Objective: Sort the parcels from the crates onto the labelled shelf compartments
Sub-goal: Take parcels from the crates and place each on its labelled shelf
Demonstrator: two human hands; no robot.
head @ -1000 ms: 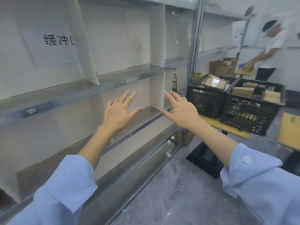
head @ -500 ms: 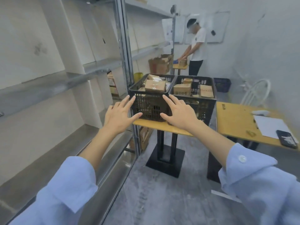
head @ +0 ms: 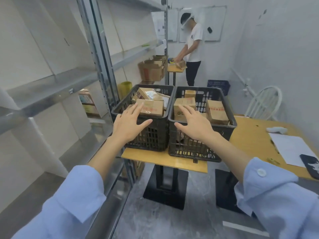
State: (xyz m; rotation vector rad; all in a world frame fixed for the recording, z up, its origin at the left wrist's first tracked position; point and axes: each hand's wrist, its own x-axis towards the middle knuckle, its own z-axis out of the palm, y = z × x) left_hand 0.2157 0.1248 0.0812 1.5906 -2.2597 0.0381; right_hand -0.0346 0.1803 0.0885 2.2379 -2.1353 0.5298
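Two black plastic crates stand side by side on a small wooden table [head: 164, 160]. The left crate [head: 155, 135] and the right crate [head: 198, 149] each hold several brown cardboard parcels, such as one [head: 151, 107] at the left crate's front and one [head: 216, 109] in the right crate. My left hand [head: 128, 125] hovers with spread fingers in front of the left crate. My right hand [head: 193, 124] is stretched out the same way before the right crate. Neither hand holds anything. The metal shelf unit [head: 51, 90] runs along my left.
Another person [head: 192, 49] works at a small table at the far end, beside open cartons [head: 151, 69]. A second wooden table [head: 255, 140] on the right carries papers [head: 291, 149] and a dark phone [head: 310, 168]. A white chair [head: 264, 102] stands behind it.
My view has swung right from the shelf to the crates, which are now nearer and centred. Both hands stay outstretched and spread, holding nothing.
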